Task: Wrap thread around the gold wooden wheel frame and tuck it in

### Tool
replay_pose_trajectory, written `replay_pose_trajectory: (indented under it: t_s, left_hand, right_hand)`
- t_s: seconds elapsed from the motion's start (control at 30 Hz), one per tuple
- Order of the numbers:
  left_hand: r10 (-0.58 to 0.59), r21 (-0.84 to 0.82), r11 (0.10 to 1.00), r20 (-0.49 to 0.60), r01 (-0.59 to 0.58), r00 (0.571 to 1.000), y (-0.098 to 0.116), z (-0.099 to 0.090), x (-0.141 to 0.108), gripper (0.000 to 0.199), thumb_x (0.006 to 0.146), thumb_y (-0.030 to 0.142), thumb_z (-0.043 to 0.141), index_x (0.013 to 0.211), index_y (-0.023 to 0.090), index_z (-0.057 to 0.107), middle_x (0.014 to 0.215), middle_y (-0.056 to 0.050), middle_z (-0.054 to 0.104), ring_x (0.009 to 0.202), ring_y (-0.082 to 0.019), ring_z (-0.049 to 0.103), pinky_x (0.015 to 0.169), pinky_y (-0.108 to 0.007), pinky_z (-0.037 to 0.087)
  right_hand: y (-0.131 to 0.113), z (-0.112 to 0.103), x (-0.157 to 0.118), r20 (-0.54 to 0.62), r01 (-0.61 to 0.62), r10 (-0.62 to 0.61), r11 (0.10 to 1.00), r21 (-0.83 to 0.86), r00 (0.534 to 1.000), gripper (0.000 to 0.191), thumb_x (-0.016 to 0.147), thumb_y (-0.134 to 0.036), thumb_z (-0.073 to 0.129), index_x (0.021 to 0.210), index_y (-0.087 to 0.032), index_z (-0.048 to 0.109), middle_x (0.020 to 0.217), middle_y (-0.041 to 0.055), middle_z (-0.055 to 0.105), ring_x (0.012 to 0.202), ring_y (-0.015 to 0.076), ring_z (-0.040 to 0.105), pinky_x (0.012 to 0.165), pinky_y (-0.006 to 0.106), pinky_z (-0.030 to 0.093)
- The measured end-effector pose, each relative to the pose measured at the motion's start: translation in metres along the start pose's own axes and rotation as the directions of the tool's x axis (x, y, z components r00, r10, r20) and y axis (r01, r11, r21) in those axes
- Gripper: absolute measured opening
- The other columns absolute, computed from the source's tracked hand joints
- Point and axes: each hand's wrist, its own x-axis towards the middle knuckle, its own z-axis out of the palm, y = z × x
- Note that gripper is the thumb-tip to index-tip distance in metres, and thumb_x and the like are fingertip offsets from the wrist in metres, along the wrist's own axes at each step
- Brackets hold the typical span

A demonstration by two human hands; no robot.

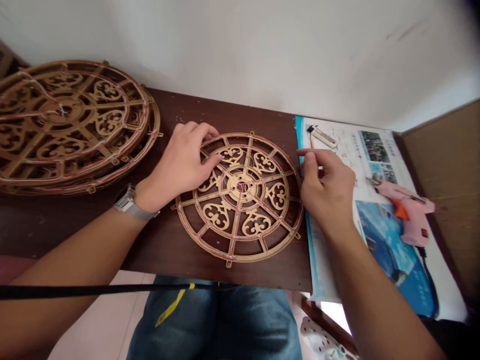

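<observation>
Tan scrollwork wheel (216, 215) — seemingly red-wired along its ribs.

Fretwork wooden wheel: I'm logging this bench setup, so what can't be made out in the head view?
Head view:
- Whatever the right hand pinches: its own fingers hide it.
- Part of the fretwork wooden wheel: the left hand covers it.
- The stacked wooden wheels: the left edge cuts them off, and their number is unclear.
- The leaflet: its small print is too small to read.

One left hand (183, 167) and one right hand (327, 187) are counted — one wristwatch (126, 202) is worn. One fretwork wooden wheel (255, 223) is laid out, and one pink glue gun (407, 210) is seen — the wheels in one stack of fretwork wheels (67, 120) cannot be counted.
</observation>
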Motion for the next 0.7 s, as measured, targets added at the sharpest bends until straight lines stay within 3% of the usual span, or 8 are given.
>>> replay_pose_trajectory:
  t_s: [0.07, 0.2, 0.33, 0.5, 0.6, 0.7]
  left_hand:
    - [-0.04, -0.14, 0.989, -0.001, 0.039, 0.999, 0.0, 0.002, 0.001, 0.037, 0.09, 0.039, 0.079, 0.122, 0.023, 0.069, 0.118, -0.01, 0.075, 0.108, -0.032, 0.071, 0.102, -0.057, 0.06]
    - [-0.114, -0.454, 0.886, -0.008, 0.098, 0.993, 0.001, 0.001, 0.004, 0.038, 0.087, 0.035, 0.083, 0.12, 0.022, 0.069, 0.119, -0.009, 0.076, 0.112, -0.027, 0.073, 0.103, -0.049, 0.062]
    - [-0.14, -0.616, 0.784, -0.06, 0.074, 0.988, 0.011, -0.01, 0.005, 0.04, 0.085, 0.031, 0.086, 0.121, 0.022, 0.069, 0.126, -0.008, 0.074, 0.122, -0.024, 0.071, 0.113, -0.047, 0.061]
    - [-0.092, -0.606, 0.795, -0.073, 0.029, 0.993, 0.02, -0.022, 0.006, 0.044, 0.092, 0.053, 0.087, 0.118, 0.023, 0.066, 0.128, -0.003, 0.073, 0.125, -0.025, 0.069, 0.115, -0.055, 0.06]
    - [-0.092, -0.594, 0.804, -0.101, 0.014, 0.991, 0.019, -0.021, 0.007, 0.045, 0.092, 0.056, 0.087, 0.115, 0.022, 0.068, 0.124, -0.001, 0.074, 0.115, -0.024, 0.071, 0.11, -0.055, 0.062]
    - [-0.049, -0.45, 0.892, -0.2, -0.048, 0.979, 0.025, -0.023, 0.003, 0.04, 0.09, 0.048, 0.091, 0.115, 0.023, 0.071, 0.119, -0.001, 0.075, 0.103, -0.023, 0.071, 0.101, -0.052, 0.063]
  right_hand:
    - [0.001, 0.001, 0.001, -0.007, -0.038, 0.038, 0.999, 0.033, 0.999, 0.037, 0.109, -0.044, 0.054, 0.117, -0.023, 0.084, 0.116, 0.0103, 0.085, 0.103, 0.0268, 0.08, 0.097, 0.044, 0.061]
    - [0.001, 0.001, 0.004, -0.018, -0.115, 0.118, 0.988, 0.107, 0.993, 0.035, 0.097, -0.046, 0.07, 0.115, -0.021, 0.085, 0.101, 0.0093, 0.085, 0.076, 0.0221, 0.073, 0.078, 0.039, 0.062]
    - [-0.005, -0.001, 0.006, -0.037, -0.151, 0.169, 0.944, 0.293, 0.985, 0.027, 0.089, -0.044, 0.079, 0.105, -0.024, 0.086, 0.094, 0.0056, 0.082, 0.076, 0.0206, 0.071, 0.071, 0.036, 0.061]
    - [-0.019, -0.01, 0.006, 0.047, -0.278, 0.329, 0.704, 0.653, 0.943, 0.018, 0.079, -0.035, 0.086, 0.094, -0.026, 0.082, 0.091, 0.0041, 0.078, 0.064, 0.0181, 0.065, 0.056, 0.034, 0.058]
    - [-0.026, -0.015, 0.005, 0.049, -0.251, 0.301, 0.685, 0.684, 0.952, 0.013, 0.081, -0.033, 0.083, 0.09, -0.025, 0.079, 0.089, 0.003, 0.073, 0.061, 0.0159, 0.062, 0.053, 0.033, 0.058]
    - [-0.029, -0.015, 0.005, 0.053, -0.253, 0.309, 0.657, 0.71, 0.95, 0.016, 0.077, -0.033, 0.085, 0.088, -0.024, 0.079, 0.086, 0.0018, 0.07, 0.058, 0.0146, 0.061, 0.052, 0.032, 0.059]
